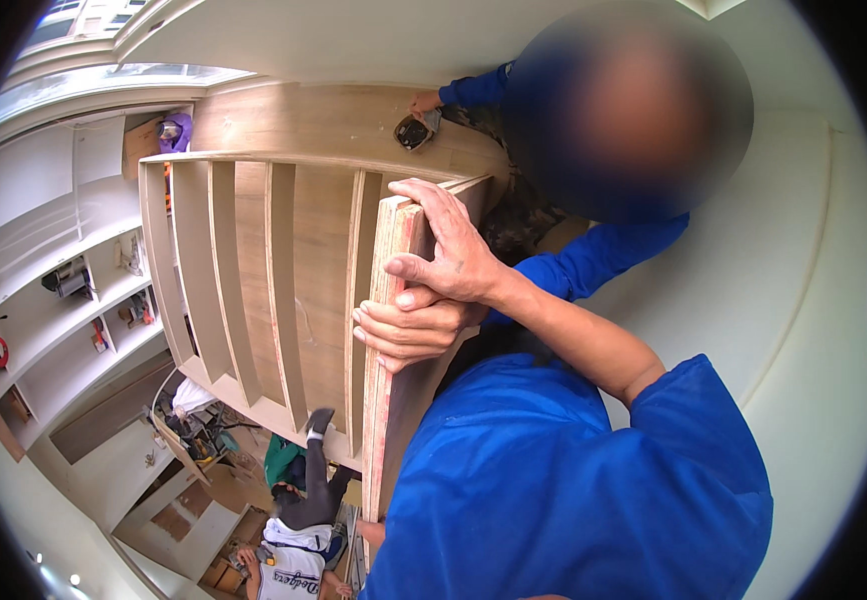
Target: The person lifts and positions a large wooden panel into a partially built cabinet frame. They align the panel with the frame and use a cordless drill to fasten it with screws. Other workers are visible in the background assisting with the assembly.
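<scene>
A large plywood cabinet frame with several upright dividers fills the middle. My right hand is closed over the raw edge of its near panel, fingers over the top and thumb at the side. Pressed on that edge right beneath is a co-worker's hand, partly covered by mine. Lower along the panel, a small part of my left hand shows wrapped at the edge; my torso hides the rest of it.
Beyond the panel, the blue-sleeved co-worker holds a dark tool in the other hand. Another person in a white top is far below, near scattered tools. White shelves line the left; a pale wall stands right.
</scene>
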Demonstrator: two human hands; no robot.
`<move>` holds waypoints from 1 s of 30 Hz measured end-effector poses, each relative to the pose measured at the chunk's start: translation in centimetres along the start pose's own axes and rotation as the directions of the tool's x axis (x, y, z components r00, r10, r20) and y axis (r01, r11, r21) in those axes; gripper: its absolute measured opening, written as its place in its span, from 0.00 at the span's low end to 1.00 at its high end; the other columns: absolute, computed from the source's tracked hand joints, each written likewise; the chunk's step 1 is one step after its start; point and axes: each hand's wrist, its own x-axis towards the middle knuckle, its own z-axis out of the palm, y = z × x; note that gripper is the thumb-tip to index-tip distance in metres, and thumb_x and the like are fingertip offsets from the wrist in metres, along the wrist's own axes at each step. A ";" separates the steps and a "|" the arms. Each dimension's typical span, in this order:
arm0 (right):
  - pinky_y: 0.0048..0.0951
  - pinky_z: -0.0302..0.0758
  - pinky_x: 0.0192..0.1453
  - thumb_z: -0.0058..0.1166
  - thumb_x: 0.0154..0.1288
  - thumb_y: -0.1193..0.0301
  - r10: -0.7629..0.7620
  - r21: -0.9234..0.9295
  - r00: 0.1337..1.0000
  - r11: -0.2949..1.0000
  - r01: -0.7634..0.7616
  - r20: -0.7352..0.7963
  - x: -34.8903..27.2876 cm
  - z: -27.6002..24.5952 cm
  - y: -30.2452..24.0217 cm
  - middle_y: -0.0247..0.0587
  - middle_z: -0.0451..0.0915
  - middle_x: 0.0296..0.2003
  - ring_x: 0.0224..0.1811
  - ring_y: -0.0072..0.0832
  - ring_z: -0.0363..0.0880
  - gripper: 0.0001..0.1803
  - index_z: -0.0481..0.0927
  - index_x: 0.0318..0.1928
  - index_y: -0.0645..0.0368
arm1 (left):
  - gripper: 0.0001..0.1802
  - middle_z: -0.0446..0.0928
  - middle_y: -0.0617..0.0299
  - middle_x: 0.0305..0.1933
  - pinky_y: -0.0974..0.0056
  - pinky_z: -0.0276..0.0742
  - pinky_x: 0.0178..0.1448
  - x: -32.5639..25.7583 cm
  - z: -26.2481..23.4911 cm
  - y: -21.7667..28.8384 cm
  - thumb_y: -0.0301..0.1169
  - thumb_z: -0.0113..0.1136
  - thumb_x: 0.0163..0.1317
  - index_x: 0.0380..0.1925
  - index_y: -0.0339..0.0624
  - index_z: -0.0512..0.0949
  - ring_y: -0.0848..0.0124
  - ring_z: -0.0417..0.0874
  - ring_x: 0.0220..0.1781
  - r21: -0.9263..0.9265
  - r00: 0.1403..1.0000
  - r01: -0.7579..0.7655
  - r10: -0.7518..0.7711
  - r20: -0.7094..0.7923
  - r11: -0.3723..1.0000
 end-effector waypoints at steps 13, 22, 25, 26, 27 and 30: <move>0.50 0.71 0.73 0.70 0.63 0.49 -0.009 0.051 0.983 0.999 0.018 -0.186 0.7 1.3 -0.9 0.57 0.80 0.58 0.62 0.53 0.77 0.39 0.77 0.65 0.64 | 0.29 0.64 0.51 0.74 0.54 0.69 0.75 -0.8 -0.5 0.0 0.42 0.45 0.82 0.73 0.35 0.59 0.56 0.72 0.72 0.019 1.000 0.029 -0.029 0.007 0.999; 0.46 0.77 0.67 0.70 0.60 0.57 0.050 0.081 0.969 0.996 -0.032 -0.240 1.0 1.5 -1.9 0.54 0.83 0.55 0.59 0.50 0.80 0.32 0.81 0.60 0.63 | 0.29 0.63 0.52 0.78 0.56 0.69 0.78 -0.4 -0.5 -0.4 0.42 0.41 0.85 0.76 0.36 0.58 0.58 0.71 0.75 0.008 0.999 0.032 -0.032 0.004 0.999; 0.45 0.78 0.67 0.71 0.59 0.59 0.053 0.093 0.969 0.995 -0.031 -0.243 1.0 1.5 -1.8 0.53 0.84 0.54 0.58 0.49 0.81 0.31 0.81 0.60 0.63 | 0.29 0.63 0.53 0.79 0.56 0.69 0.78 -0.3 -0.6 -0.5 0.42 0.40 0.85 0.77 0.36 0.57 0.59 0.71 0.76 0.007 0.999 0.035 -0.035 0.001 0.999; 0.45 0.78 0.67 0.71 0.60 0.59 0.053 0.095 0.970 0.995 -0.031 -0.238 1.0 1.4 -1.8 0.53 0.84 0.54 0.58 0.49 0.81 0.31 0.81 0.59 0.63 | 0.29 0.63 0.53 0.79 0.56 0.69 0.79 -0.3 -0.5 -0.5 0.42 0.39 0.86 0.77 0.36 0.57 0.59 0.71 0.76 0.007 0.999 0.035 -0.035 0.002 0.999; 0.45 0.78 0.67 0.71 0.60 0.59 0.052 0.096 0.971 0.995 -0.030 -0.234 1.0 1.3 -1.8 0.53 0.84 0.54 0.58 0.49 0.82 0.30 0.82 0.59 0.63 | 0.30 0.63 0.53 0.80 0.57 0.69 0.79 -0.2 -0.6 -0.6 0.42 0.39 0.86 0.78 0.36 0.57 0.59 0.71 0.76 0.006 0.999 0.033 -0.033 0.002 0.999; 0.45 0.78 0.67 0.70 0.61 0.60 0.065 0.117 0.969 0.992 -0.038 -0.238 1.1 1.5 -1.8 0.53 0.84 0.54 0.58 0.49 0.82 0.29 0.82 0.59 0.62 | 0.30 0.63 0.53 0.81 0.57 0.68 0.80 -0.1 -0.6 -0.6 0.42 0.37 0.87 0.79 0.36 0.56 0.60 0.71 0.77 0.000 1.000 0.030 -0.030 -0.001 1.000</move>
